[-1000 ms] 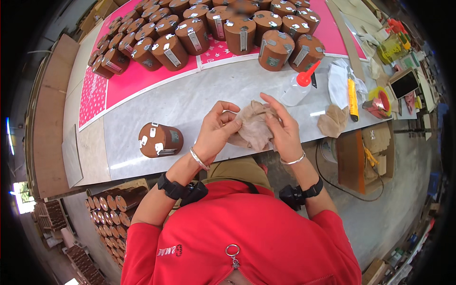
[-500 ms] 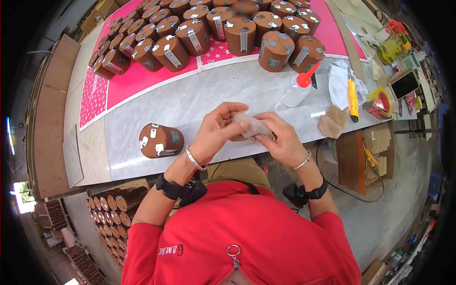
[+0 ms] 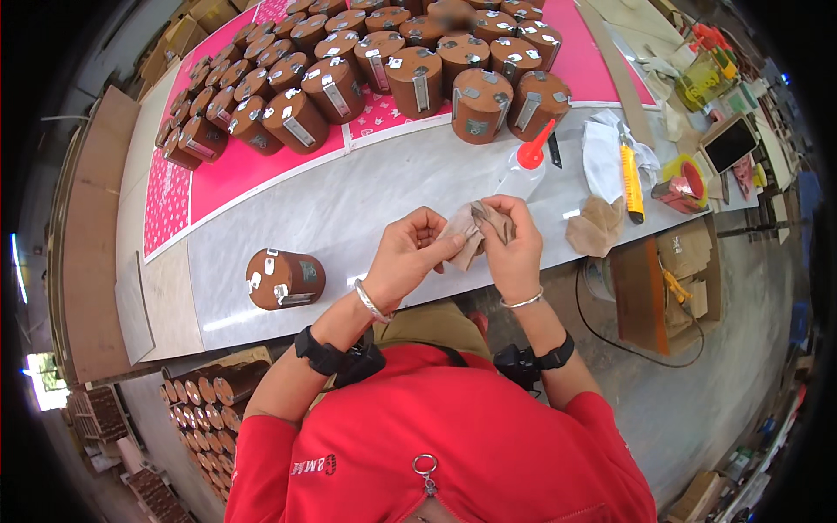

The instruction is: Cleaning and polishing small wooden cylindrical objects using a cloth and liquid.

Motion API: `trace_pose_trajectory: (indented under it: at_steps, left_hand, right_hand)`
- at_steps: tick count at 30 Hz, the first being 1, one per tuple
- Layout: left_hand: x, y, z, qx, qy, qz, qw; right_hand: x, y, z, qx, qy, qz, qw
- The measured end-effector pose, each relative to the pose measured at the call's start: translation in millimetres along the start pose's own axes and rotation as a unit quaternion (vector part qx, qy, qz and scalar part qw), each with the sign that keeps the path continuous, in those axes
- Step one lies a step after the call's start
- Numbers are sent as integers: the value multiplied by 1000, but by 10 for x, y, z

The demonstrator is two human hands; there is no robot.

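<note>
Over the front edge of the table, a thin grey-beige cloth (image 3: 466, 228) is bunched between both hands. My left hand (image 3: 403, 254) pinches one side of it between thumb and fingers. On the other side, my right hand (image 3: 516, 247) grips the cloth, its fingers folded over the top. A brown cylindrical box (image 3: 286, 279) with metal fittings and white patches stands alone to the left, apart from my hands. Just beyond my right hand is a clear squeeze bottle (image 3: 521, 174) with a red nozzle, its lower part partly hidden.
Many similar brown cylinders (image 3: 336, 91) crowd a pink sheet (image 3: 235, 170) at the back. On the right lie a beige rag (image 3: 596, 228), a white cloth (image 3: 602, 157), a yellow utility knife (image 3: 631, 183) and a phone (image 3: 731, 145). An open carton (image 3: 641, 301) sits below the table edge.
My right hand has turned upward and risen, its fingers now over the top of the cloth. The cloth is more folded and spread between the hands. The view has shifted slightly.
</note>
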State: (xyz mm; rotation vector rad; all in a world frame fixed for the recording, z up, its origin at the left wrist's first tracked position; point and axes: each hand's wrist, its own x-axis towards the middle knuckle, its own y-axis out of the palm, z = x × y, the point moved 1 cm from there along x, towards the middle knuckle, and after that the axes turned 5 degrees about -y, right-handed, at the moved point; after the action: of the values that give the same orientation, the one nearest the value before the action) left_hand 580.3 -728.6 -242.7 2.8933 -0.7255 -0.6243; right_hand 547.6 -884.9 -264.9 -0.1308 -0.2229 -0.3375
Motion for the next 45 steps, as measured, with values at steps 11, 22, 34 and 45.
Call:
trace_pose_trajectory:
  at_steps: [11, 22, 34, 45]
  left_hand:
    - [85, 346, 112, 265, 205, -96, 937]
    - [631, 241, 130, 307, 211, -71, 925]
    - [911, 338, 24, 425, 308, -89, 846]
    - [517, -4, -400, 631, 450, -195, 601]
  right_hand:
    - [-148, -140, -221, 64, 38, 72, 995]
    - [-43, -794, -313, 161, 136, 53, 976]
    - [-25, -993, -185, 281, 192, -32, 940]
    - [-62, -905, -177, 318, 243, -5, 916]
